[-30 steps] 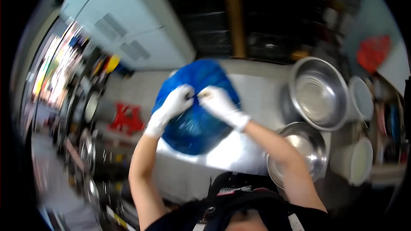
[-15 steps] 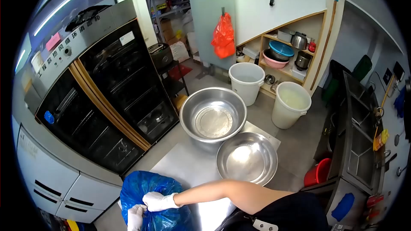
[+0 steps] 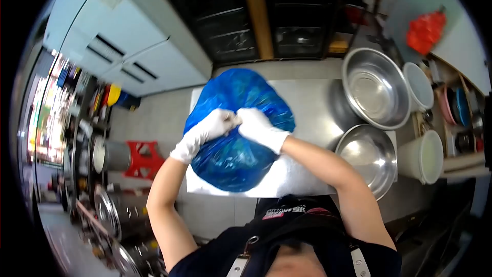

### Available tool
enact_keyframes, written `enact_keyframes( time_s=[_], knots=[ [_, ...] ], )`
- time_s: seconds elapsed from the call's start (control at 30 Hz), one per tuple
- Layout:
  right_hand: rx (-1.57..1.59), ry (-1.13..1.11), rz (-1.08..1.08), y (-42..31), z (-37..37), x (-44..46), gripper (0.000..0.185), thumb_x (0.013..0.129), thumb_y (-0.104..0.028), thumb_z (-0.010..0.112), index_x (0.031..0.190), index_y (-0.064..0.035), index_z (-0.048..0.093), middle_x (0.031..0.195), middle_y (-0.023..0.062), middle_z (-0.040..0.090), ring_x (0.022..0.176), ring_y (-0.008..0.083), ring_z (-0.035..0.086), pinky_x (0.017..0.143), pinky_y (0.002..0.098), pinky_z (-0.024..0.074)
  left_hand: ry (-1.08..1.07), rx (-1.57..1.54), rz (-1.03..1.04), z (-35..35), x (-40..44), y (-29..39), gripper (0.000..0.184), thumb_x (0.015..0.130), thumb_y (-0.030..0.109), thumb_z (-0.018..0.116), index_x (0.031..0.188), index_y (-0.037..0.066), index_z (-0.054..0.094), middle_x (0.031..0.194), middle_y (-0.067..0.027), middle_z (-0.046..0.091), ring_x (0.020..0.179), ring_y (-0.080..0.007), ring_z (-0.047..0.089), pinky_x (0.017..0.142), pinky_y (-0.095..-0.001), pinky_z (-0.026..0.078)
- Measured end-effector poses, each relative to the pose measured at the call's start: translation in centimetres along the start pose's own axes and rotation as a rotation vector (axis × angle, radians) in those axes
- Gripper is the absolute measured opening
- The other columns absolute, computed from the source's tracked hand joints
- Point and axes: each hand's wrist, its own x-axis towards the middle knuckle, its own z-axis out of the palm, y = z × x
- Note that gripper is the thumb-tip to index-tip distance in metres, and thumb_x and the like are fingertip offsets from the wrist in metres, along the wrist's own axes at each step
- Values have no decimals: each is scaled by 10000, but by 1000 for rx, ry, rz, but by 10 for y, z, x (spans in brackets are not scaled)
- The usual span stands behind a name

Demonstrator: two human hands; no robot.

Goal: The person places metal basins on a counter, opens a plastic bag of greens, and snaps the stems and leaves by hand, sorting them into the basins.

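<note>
Here, the gathered top of the blue bag (image 3: 237, 163) is pinched between left hand (image 3: 217, 124) and right hand (image 3: 258, 128), its bulk spread beneath and around them!

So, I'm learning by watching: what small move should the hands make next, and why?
Perhaps a gentle tug by the left hand and right hand at the top of the blue bag: they meet where its plastic is gathered, and the metal table supports it. I can't tell whether it's knotted.
</note>
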Motion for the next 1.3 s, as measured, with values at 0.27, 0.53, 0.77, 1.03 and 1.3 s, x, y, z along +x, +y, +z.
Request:
enact_keyframes(
  time_s=[0.27,0.53,0.77,1.03,1.3],
  knots=[
    [137,-124,89,-10,-25,6,94,746,-105,635,742,-12,619,817,233,649,831,426,632,728,456,500,207,110,299,10,2,-17,128,821,-4,641,948,-13,652,801,-65,636,745,-121,581,730,-275,508],
    [304,-91,61,-12,-37,10,113,697,-70,694,705,-11,599,768,170,632,753,316,643,685,372,506,428,145,401,15,-4,-7,75,762,-17,601,831,8,615,764,-62,569,665,-150,540,648,-274,472],
    [335,-49,144,-8,-29,5,115,705,-69,696,711,-14,595,788,173,636,749,308,640,683,371,509,312,160,436,8,-5,-9,114,771,-13,609,876,27,628,773,-86,577,700,-193,588,667,-294,493],
    [226,-57,124,-17,-31,8,155,724,-58,708,734,-27,556,757,140,604,710,255,593,657,359,489,271,495,339,9,-1,6,160,750,79,673,872,25,584,883,-161,591,768,-319,613,713,-355,512],
    [346,-24,153,-8,-28,6,131,747,-45,686,730,-33,557,708,106,573,650,200,554,614,318,466,217,468,465,-5,-6,4,123,767,55,623,883,27,592,886,-140,597,788,-319,620,729,-357,517]
  ],
)
